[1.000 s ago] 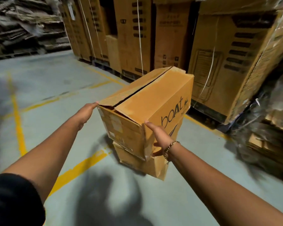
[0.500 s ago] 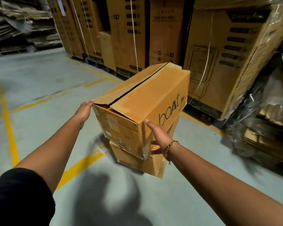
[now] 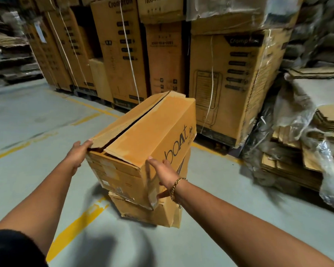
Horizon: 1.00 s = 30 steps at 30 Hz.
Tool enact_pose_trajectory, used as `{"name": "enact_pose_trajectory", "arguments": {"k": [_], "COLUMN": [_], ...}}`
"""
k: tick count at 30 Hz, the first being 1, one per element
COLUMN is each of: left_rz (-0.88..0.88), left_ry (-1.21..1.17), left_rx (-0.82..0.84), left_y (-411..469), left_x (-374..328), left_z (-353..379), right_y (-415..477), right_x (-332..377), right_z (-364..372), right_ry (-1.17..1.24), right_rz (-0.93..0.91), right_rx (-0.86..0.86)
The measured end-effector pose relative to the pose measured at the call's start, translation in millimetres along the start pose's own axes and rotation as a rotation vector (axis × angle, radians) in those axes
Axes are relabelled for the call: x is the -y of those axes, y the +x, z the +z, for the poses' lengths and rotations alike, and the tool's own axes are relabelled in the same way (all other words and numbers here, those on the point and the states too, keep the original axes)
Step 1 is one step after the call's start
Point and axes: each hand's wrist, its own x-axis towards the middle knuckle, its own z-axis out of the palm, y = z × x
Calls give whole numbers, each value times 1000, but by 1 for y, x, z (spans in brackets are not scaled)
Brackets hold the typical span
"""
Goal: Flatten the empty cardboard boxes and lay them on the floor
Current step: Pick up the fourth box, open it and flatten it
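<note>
You pressed the brown rectangular cardboard box [image 3: 143, 143] between left hand [image 3: 77, 157] and right hand [image 3: 166, 176], fingers straight; it was not flattened yet.

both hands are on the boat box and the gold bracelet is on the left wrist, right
No: the head view shows the gold bracelet on the right wrist, not the left. The left hand and right hand are both on the boAt box.
</note>
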Motion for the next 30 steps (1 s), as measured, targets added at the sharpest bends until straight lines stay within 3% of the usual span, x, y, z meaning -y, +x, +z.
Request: {"name": "enact_pose_trajectory", "arguments": {"k": [4,9,13,15,23,30], "left_rz": [85,99,-171,-209,-17,164], "left_ry": [3,8,-43,-62,-311,-355], "left_rx": [-75,83,384,432,325,180], "left_y": [-8,-61,-99,-114,-230,-361], "left_x": [1,-9,-12,-15,-14,-12], "left_z": [4,24,43,49,103,189], "right_y": [7,0,-15,-26,-73,-139], "right_x": [0,-13,-14,-15,-63,-122], "right_z": [-2,-66,-101,-110,-194,-304], "right_ry": [20,79,69,66,99,151], "right_rz": [-48,-41,80,131,94,19], "right_rx": [-76,-303,-147,-69,-53,-60]}}
